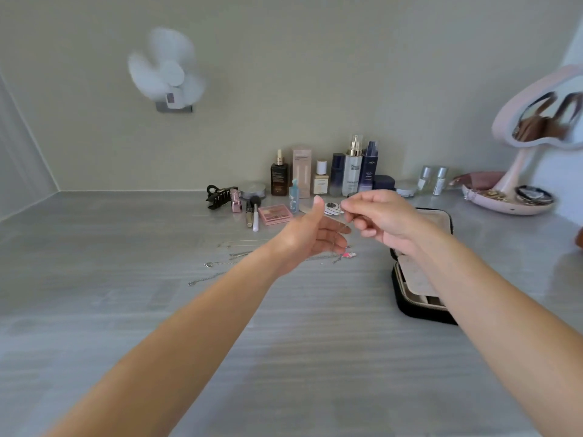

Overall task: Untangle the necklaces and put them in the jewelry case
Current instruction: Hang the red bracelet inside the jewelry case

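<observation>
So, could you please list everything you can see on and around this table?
Table: one, grey, across the foreground.
Fan: one, white, on the wall.
Mirror: one, pink, far right.
Cosmetic bottles: several, mixed colours, back row by the wall.
Hair clip: one, black, left of the bottles.
Palette: one, pink, before the bottles.
Jewelry case: one, black with beige lining, open, right of centre.
Loose necklaces: several, silver, on the table, left of centre.
Pendant necklace: one, thin chain with pink pendant, held up mid-table.
Left hand: open, beside that chain.
Right hand: pinching that chain.
</observation>
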